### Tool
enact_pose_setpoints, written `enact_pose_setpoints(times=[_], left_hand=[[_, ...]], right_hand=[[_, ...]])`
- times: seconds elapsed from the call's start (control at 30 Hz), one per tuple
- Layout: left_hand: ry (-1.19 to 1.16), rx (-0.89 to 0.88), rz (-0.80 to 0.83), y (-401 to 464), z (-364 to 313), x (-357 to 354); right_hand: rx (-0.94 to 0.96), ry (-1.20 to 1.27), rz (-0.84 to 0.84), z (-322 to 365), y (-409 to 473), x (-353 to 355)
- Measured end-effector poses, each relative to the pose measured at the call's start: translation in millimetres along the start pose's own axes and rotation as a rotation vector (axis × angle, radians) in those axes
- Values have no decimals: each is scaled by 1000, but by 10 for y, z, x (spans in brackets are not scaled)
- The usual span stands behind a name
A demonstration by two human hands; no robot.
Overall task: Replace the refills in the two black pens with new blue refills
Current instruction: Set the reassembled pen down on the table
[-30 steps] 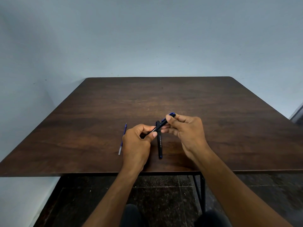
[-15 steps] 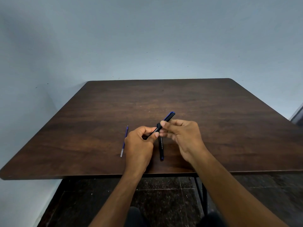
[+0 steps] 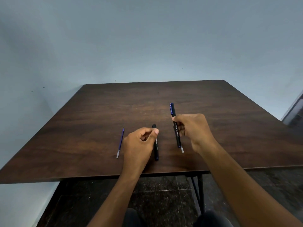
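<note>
My right hand [image 3: 193, 130] grips a black pen [image 3: 175, 126] with a blue clip, held nearly upright above the table. A pale refill end [image 3: 182, 150] pokes out of its lower end. My left hand [image 3: 141, 143] hovers to the left with fingers curled and thumb pressed to the forefinger; I cannot see anything between them. A second black pen [image 3: 156, 149] lies on the table just right of that hand, partly hidden by it. A loose blue refill [image 3: 120, 141] lies on the table further left.
The dark wooden table [image 3: 213, 99] stands against a pale wall, its near edge [image 3: 65, 178] just below my wrists. Dark tiled floor and a table leg [image 3: 200, 190] show beneath.
My hands have separated. The right hand carried the pen to the right and turned it upright, and a refill end now shows below it. The left hand let go of that pen.
</note>
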State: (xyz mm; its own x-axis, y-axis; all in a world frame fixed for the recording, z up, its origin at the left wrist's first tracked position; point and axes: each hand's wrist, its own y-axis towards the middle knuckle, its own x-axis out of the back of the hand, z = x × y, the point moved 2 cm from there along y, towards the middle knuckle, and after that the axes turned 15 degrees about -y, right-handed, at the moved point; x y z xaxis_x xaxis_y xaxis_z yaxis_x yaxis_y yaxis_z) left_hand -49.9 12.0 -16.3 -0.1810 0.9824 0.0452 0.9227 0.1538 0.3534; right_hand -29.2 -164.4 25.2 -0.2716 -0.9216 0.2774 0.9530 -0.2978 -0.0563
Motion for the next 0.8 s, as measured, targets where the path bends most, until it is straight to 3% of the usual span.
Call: enact_pose_setpoints(times=[0.27, 0.8], left_hand=[[141, -145, 78, 44, -219, -311], [337, 27, 385, -11, -254, -1374]], right_hand=[[38, -267, -91, -98, 42, 549], [-44, -702, -96, -392, 123, 960]])
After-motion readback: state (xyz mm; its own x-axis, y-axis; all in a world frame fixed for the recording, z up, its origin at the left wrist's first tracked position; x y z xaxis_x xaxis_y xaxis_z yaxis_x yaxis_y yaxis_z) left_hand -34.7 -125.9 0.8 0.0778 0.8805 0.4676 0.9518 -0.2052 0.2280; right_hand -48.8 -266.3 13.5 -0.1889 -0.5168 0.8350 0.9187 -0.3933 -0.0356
